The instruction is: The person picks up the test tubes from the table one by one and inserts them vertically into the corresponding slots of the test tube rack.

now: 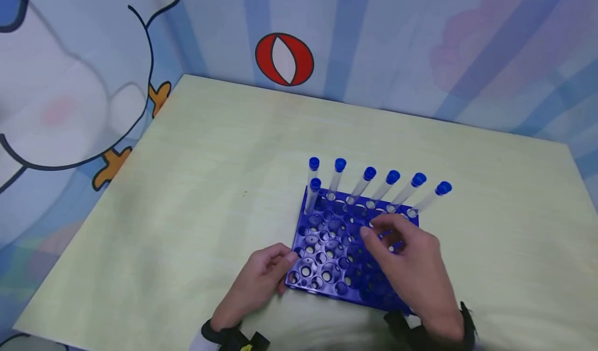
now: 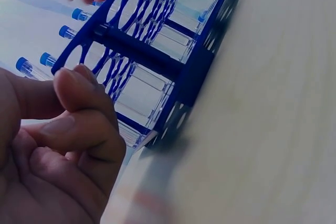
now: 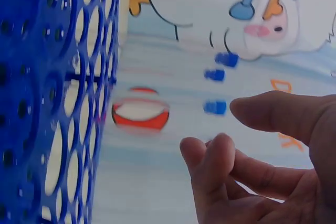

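A blue plastic test tube rack (image 1: pixel 327 275) stands on the table with rows of round holes. Several clear test tubes with blue caps (image 1: pixel 369 173) stand along its far row, most leaning right. One more capped tube (image 1: pixel 314 195) sits just in front of the leftmost. At the near left corner, my left hand (image 1: pixel 259 275) pinches the rack's edge between thumb and curled fingers; the left wrist view shows the fingertips (image 2: pixel 73 85) there. Over the right part of the rack hovers my right hand (image 1: pixel 416 262), thumb and fingers apart with nothing between them (image 3: pixel 262 166).
The pale table (image 1: pixel 187 174) extends around the rack. Behind and to the left rise printed walls with a cartoon bird (image 1: pixel 79 91) and a red-and-white ball (image 1: pixel 284 59). Dark straps (image 1: pixel 229 338) circle both wrists.
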A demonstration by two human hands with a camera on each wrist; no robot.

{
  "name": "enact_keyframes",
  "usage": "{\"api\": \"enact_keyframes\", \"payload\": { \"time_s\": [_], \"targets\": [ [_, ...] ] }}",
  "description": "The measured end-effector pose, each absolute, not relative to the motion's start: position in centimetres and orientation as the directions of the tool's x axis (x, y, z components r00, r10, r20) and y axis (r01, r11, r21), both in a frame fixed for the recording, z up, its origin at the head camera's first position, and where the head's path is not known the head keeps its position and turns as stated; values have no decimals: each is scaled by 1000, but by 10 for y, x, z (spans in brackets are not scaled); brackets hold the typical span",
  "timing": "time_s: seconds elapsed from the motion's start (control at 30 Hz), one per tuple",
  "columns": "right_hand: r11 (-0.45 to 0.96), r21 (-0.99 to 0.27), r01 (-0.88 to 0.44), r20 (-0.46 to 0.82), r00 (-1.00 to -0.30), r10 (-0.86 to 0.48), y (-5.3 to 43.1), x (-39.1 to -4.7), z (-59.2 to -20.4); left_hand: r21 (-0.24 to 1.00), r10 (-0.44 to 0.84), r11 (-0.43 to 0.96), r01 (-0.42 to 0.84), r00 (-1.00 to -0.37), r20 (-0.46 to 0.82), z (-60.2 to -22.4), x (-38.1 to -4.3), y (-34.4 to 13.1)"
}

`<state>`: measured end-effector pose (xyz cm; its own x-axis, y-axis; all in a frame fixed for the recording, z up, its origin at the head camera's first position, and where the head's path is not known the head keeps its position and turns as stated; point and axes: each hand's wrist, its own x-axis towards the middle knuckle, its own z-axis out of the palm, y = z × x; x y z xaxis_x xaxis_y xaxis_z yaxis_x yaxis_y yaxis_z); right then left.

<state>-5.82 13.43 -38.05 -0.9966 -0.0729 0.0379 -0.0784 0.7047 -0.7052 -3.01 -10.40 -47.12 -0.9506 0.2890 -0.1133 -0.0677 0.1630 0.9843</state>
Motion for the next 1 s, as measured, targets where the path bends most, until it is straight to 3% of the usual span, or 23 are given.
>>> {"api": "enact_keyframes", "payload": {
  "time_s": [0.27,0.67,1.0],
  "targets": [
    [717,-697,15,73,-993,92,172,-46,-385,987,290,147,-57,-952,-98,-473,-30,-105],
    [729,-636,255,-82,-961,264,211,-49,-432,989,292,142,-51,-952,-91,-470,-29,-105],
    [739,-606,295,-260,-951,167,223,-55,-450,986,287,152,-62,-952,-104,-469,-29,-105]
  ]
}}
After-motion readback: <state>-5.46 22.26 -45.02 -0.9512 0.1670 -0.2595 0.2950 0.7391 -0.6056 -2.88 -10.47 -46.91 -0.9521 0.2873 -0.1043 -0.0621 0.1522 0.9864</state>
